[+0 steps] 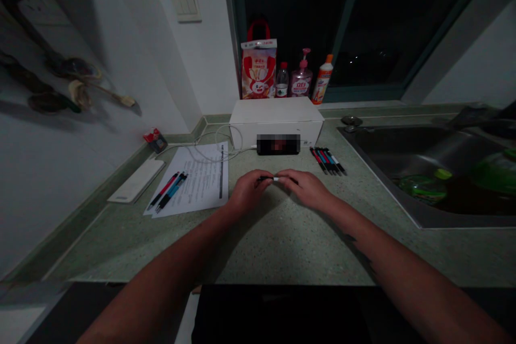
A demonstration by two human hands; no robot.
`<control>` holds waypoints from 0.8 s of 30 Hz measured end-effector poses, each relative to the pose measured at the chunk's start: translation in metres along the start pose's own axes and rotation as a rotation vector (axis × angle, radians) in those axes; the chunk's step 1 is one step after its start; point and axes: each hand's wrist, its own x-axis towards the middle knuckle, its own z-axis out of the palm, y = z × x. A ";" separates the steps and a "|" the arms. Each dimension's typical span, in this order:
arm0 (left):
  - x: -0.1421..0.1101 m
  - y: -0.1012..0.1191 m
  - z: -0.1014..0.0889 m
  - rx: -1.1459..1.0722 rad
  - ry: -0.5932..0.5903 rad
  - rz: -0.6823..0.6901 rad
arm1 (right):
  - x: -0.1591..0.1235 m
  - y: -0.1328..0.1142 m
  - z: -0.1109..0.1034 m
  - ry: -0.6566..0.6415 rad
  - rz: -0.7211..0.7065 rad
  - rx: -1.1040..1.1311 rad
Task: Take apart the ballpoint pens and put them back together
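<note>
My left hand (250, 191) and my right hand (303, 188) meet above the speckled green countertop (278, 242), pinching a slim black pen (271, 178) from either end. A white band shows on the pen's middle, between my fingertips. Its ends are mostly hidden by my fingers, so I cannot tell whether it is one piece or two. Nearest my left hand lie printed papers (205, 180), with a red pen (163, 191) and a blue-and-black pen (172, 192) on them. Several pens (327, 161) lie in a row beyond my right hand.
A white box (276, 121) stands against the window, with a blurred dark device (278, 144) before it and a white cable (213, 145) looping left. Bottles and a red-handled bag stand behind. A steel sink (419, 172) lies right, holding green items; a white pad (136, 181) lies left.
</note>
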 end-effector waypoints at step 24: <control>-0.002 0.008 -0.002 0.003 -0.078 -0.028 | 0.000 0.001 0.000 0.030 -0.097 -0.151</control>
